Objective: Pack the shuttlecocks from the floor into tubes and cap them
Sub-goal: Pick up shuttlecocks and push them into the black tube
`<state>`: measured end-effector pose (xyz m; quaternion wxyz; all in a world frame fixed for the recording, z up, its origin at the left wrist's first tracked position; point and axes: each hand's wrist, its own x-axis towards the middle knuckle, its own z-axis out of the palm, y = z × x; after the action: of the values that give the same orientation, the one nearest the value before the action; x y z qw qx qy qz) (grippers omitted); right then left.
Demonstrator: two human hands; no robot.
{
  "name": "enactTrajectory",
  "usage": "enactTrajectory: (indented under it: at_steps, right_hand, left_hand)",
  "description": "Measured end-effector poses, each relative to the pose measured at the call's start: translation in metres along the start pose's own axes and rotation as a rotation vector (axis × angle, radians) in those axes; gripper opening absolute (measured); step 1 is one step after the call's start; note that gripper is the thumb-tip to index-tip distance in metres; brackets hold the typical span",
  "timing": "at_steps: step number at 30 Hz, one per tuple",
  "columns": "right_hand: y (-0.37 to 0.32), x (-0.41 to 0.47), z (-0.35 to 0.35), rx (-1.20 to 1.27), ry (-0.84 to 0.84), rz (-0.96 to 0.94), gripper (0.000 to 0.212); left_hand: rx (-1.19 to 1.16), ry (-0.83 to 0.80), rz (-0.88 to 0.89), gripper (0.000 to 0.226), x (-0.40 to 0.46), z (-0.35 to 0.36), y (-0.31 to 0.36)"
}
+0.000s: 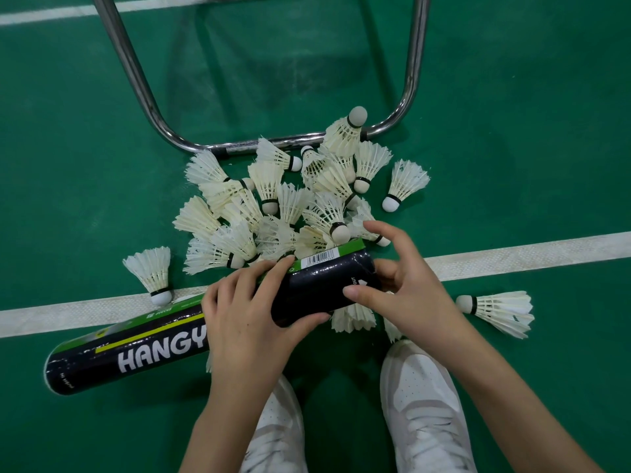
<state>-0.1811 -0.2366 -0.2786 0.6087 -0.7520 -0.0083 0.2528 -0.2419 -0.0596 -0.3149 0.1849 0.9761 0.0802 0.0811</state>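
Person's crouched over a green floor [512, 97], and both hands are on a long black-and-green tube [143, 346] that runs from lower left of the frame up toward the middle. The left hand [249, 315] is wrapped around the tube's middle, thumb underneath. The right hand [399, 285] is at the tube's upper end, thumb pressed on the black side and fingers curled over the opening, though I can't tell what's under the palm. A big pile of white shuttlecocks [290, 199] sits just above the hands, with loose ones at the left [152, 271] and right [498, 310]. A chrome chair leg [150, 107] loops across the top. White sneakers [420, 404] show at the bottom, and a white line [529, 257] crosses the frame.
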Motion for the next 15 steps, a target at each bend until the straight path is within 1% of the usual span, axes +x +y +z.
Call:
enactTrajectory:
  at_steps: [15]
  right_hand:
    - [-0.0025, 0.0020, 0.0030, 0.015, -0.068, -0.035, 0.072]
  left_hand:
    - [-0.002, -0.003, 0.003, 0.075, -0.0005, -0.0059, -0.0036]
